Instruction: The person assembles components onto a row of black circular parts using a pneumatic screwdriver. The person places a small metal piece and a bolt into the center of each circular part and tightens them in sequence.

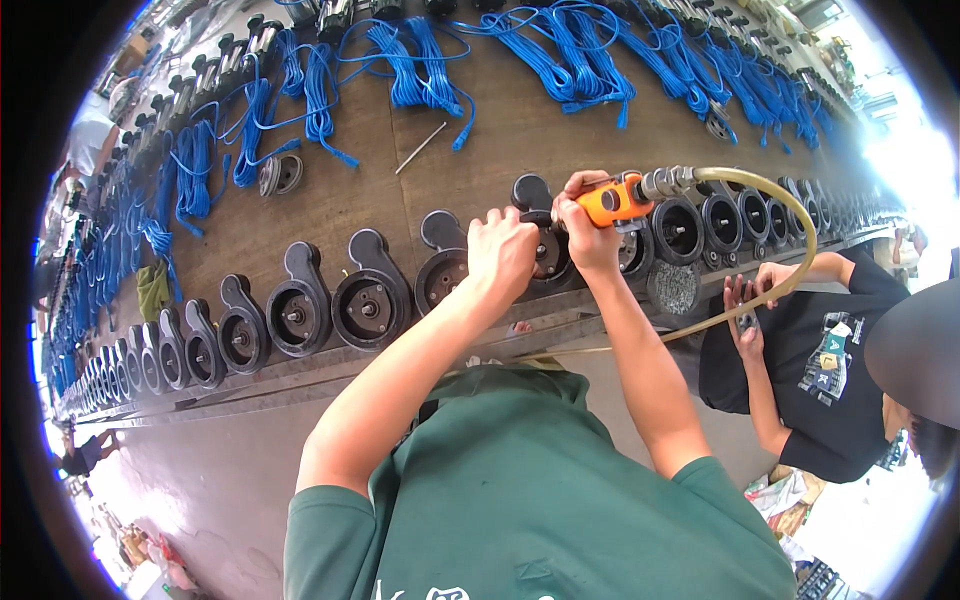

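Observation:
My right hand (pixel 588 232) is closed around an orange air-powered tool (pixel 614 203), which lies nearly level above the row of parts. A metal coupling (pixel 665 182) joins its back end to a pale yellow air hose (pixel 790 205). Just left of the tool, my left hand (pixel 503 250) is closed, with a small dark piece (pixel 537 217) at its fingertips; what exactly it grips is hidden. Both hands are over a black round housing (pixel 548 262) with a rounded arm. Beside it stand similar open housings, such as one black housing (pixel 372 308) with a metal shaft in its middle.
Bundles of blue rope (pixel 410 65) line the far side of the brown table (pixel 350 190). A thin metal rod (pixel 420 147) and grey metal wheels (pixel 281 175) lie there. Close on the right, a co-worker in a black shirt (pixel 790 350) holds small parts. The hose loops between us.

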Demonstrator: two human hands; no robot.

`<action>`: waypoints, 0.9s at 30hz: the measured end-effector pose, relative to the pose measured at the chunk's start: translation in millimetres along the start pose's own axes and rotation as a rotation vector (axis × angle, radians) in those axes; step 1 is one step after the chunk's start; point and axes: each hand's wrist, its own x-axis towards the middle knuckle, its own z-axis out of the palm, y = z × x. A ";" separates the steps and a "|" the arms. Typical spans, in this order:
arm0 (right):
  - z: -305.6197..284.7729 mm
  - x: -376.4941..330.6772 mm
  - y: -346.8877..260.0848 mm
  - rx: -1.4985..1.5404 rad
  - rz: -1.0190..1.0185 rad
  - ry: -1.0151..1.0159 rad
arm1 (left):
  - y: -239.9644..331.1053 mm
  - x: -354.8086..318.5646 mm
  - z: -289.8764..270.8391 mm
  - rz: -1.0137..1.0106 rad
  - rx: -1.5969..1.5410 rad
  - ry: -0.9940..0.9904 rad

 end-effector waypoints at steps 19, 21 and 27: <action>-1.8 -40.9 -35.6 0.066 0.033 0.041 | -0.6 0.7 -0.9 -0.019 -0.029 -0.009; -1.1 -42.0 -35.2 0.084 0.048 0.047 | -0.7 1.2 1.2 -0.022 -0.022 -0.006; -7.0 -44.8 -24.0 0.047 0.049 0.020 | -4.3 0.2 4.5 -0.006 -0.043 0.025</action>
